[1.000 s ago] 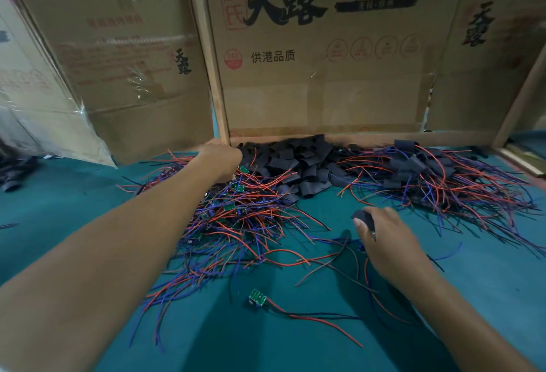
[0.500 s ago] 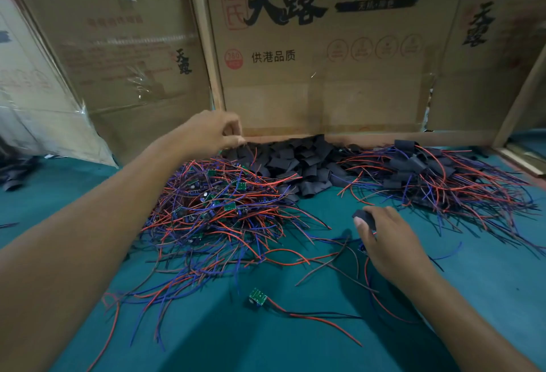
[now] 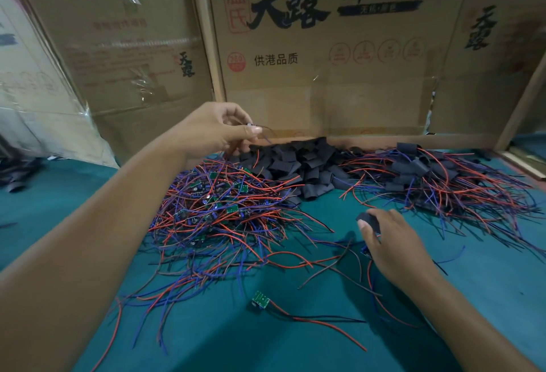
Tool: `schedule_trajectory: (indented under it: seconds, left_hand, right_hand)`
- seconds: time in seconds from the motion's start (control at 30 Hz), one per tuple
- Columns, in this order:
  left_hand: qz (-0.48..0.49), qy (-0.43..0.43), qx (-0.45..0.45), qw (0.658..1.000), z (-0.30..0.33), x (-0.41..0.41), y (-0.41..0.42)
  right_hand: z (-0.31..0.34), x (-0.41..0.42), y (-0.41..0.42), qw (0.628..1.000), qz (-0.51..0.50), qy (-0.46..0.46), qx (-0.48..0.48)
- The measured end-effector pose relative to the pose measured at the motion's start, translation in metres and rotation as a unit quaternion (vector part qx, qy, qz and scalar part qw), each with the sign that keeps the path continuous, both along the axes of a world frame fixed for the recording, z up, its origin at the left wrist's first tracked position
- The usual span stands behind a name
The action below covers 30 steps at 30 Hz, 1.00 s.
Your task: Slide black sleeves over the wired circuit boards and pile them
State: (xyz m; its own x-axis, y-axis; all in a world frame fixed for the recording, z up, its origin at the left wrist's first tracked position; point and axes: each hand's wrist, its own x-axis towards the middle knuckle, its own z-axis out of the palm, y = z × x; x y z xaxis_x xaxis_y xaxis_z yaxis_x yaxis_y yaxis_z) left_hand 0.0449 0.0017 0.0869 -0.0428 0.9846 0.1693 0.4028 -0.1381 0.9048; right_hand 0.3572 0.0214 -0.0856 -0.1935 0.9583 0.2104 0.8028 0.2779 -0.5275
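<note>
Pinching thin wires, left hand raised above heap of bare wired boards on green surface. Loose black sleeves piled at centre back. Right hand low, gripping one black sleeve. Sleeved boards piled far right.

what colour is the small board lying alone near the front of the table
Green, on the lone circuit board, with red and dark wires; head view.
</note>
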Motion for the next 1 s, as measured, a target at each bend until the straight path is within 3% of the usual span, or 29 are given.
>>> schedule_trajectory:
  seconds: [0.17,0.37,0.5,0.57,0.67,0.87,1.0]
  left_hand:
    - [-0.028,-0.152,-0.072,0.985,-0.021,0.023,-0.017]
    - [-0.042,-0.377,-0.056,0.924,-0.044,0.052,-0.036]
    - [-0.035,-0.433,-0.011,0.9,-0.04,0.076,-0.033]
    - [-0.024,-0.463,0.02,0.886,-0.034,0.086,-0.028]
    - [-0.022,-0.533,0.05,0.844,-0.024,0.096,-0.023]
    - [-0.07,-0.655,0.079,0.749,-0.021,0.101,-0.019]
    - [-0.079,-0.681,0.081,0.723,-0.026,0.107,-0.017]
  right_hand:
    - [0.002,0.003,0.0,1.0,0.004,0.026,-0.004]
    - [0.011,-0.002,-0.004,0.991,0.065,0.119,-0.008]
    - [0.02,-0.009,-0.018,0.966,0.126,0.219,-0.055]
    - [0.023,-0.012,-0.026,0.961,0.169,0.213,-0.046]
    - [0.024,-0.018,-0.034,0.958,0.217,0.184,-0.04]
    - [0.022,-0.032,-0.05,0.928,0.273,0.239,-0.088]
    - [0.022,-0.043,-0.062,0.918,0.279,0.275,-0.068]
